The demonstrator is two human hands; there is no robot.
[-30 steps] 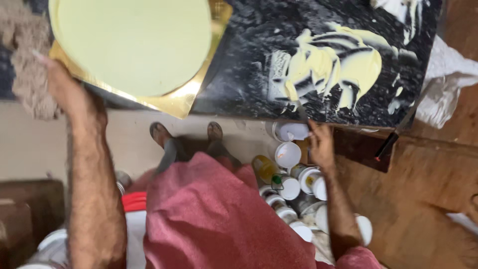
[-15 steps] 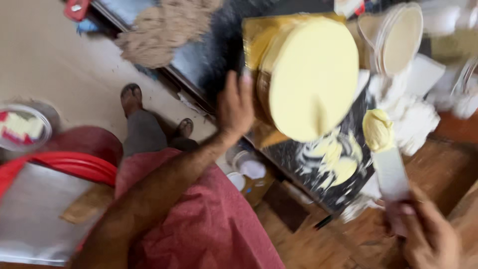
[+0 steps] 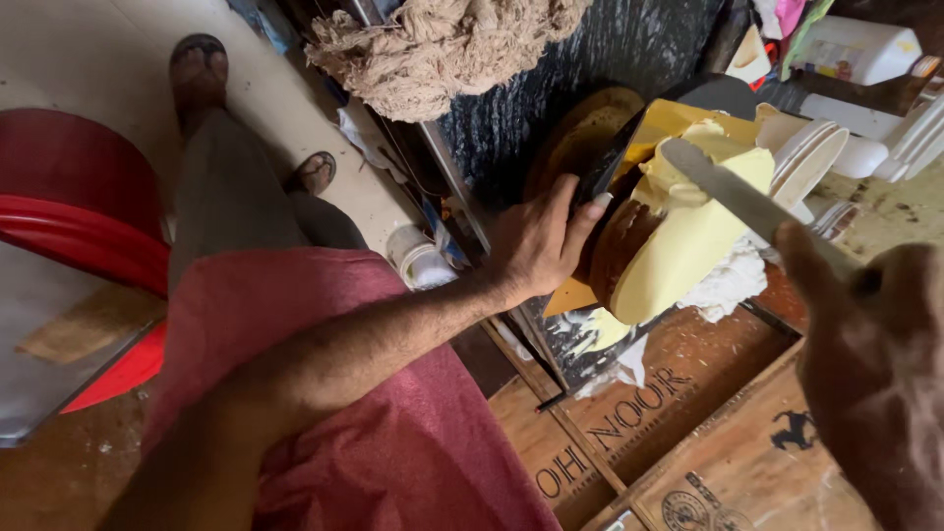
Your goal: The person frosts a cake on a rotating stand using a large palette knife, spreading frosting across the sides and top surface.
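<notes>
Spatula (image 3: 733, 197) blade points up-left across cake (image 3: 669, 246), right hand (image 3: 870, 344) gripping.

By the left hand (image 3: 536, 246) sits a brown cake (image 3: 624, 251) coated in pale yellow cream (image 3: 688, 241) on a gold board (image 3: 669, 120). The right hand (image 3: 875, 364) holds a silver-grey knife (image 3: 737, 197); a red tub (image 3: 79, 211) lies well left.
</notes>
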